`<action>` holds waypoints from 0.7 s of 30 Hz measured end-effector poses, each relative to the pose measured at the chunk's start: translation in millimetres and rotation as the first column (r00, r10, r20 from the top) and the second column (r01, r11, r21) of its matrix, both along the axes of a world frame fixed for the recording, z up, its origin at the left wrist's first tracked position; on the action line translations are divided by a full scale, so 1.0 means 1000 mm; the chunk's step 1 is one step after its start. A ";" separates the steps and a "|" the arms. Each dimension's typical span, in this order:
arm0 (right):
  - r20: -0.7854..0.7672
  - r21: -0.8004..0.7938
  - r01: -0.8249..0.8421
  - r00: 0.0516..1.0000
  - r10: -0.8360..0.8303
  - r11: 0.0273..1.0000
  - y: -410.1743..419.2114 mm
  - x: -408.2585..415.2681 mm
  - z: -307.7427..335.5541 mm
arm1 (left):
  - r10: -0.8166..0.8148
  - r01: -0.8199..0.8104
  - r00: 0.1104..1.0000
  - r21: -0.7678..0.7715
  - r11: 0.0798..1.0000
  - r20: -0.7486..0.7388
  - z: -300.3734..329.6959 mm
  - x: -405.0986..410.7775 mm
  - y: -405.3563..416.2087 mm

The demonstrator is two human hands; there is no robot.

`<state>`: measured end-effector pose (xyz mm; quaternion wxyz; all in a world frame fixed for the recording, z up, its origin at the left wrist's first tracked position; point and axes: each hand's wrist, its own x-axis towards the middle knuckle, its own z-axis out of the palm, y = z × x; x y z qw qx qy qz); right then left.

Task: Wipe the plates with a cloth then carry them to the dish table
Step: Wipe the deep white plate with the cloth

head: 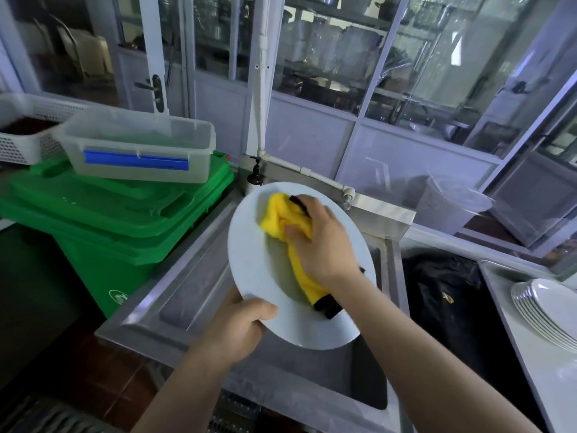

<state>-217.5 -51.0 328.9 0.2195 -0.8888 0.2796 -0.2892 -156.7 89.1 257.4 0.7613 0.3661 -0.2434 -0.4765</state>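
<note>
Steel sink (193, 285) before glazed white partitions, green bin (118, 232) at left, stacked plates (543, 310) at right, white oval plate (265, 276) tilted over the sink, long axis upper-left to lower-right, left hand (240, 329) gripping its near rim, right hand (321, 242) clutching yellow cloth (290, 223) against its face

No readable text anywhere. Green bin (103, 245) carries white round emblem (118, 297) on front, partly hidden, illegible.

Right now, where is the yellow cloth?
In the head view, the yellow cloth lies near centre frame on the white plate, gripped by the right hand, above the steel sink.
</note>
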 end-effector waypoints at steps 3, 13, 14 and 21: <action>0.009 0.046 -0.239 0.971 0.238 0.970 0.027 -0.004 -0.001 | 0.009 -0.009 0.999 -0.006 1.000 -0.031 0.000 0.003 0.001; -0.020 -0.155 -0.365 0.930 0.366 0.918 0.035 0.005 0.013 | -0.052 0.052 0.999 0.050 0.997 -0.002 0.004 0.009 0.006; -0.033 -0.174 -0.319 0.948 0.318 0.932 0.029 0.011 0.019 | -0.078 0.078 0.997 0.032 0.996 0.006 0.005 0.008 0.007; -0.169 -0.283 0.014 0.984 -0.064 0.959 -0.030 0.028 0.050 | -0.134 0.139 0.989 -0.088 0.986 0.066 0.010 0.009 0.013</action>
